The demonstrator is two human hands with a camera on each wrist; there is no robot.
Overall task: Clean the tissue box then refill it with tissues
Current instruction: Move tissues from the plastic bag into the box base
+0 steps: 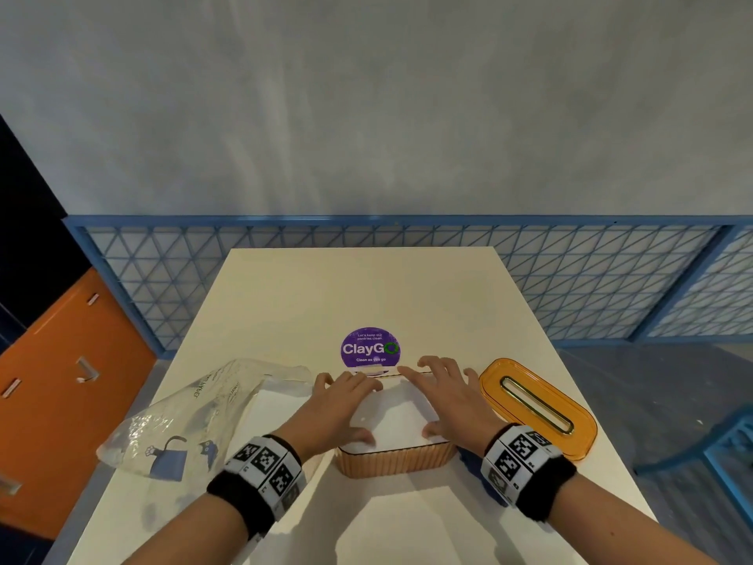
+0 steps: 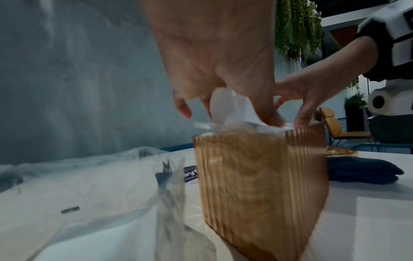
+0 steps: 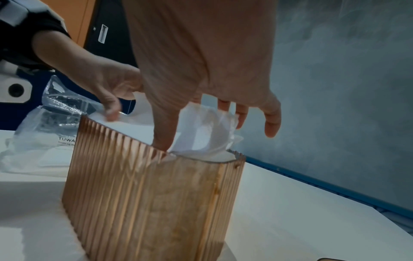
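An amber ribbed tissue box point(image 1: 399, 462) stands lidless in the middle of the white table point(image 1: 366, 287), filled to the rim with white tissues point(image 1: 395, 418). My left hand point(image 1: 350, 409) and right hand point(image 1: 432, 401) both lie on the tissues with fingers spread and thumbs at the near edge, pressing down. In the left wrist view a tissue point(image 2: 230, 107) puffs up under my palm above the box point(image 2: 257, 176). The right wrist view shows the same at the other end, a crumpled tissue point(image 3: 201, 137) over the box point(image 3: 152, 194). The orange slotted lid point(image 1: 538, 405) lies to the right.
A clear plastic bag point(image 1: 191, 418) holding more white tissues point(image 1: 269, 405) lies left of the box. A folded dark blue cloth point(image 2: 362, 169) sits on the table by the box's right side. A purple ClayGo sticker point(image 1: 370, 347) is behind the box. A blue chair point(image 1: 713, 446) stands at the right.
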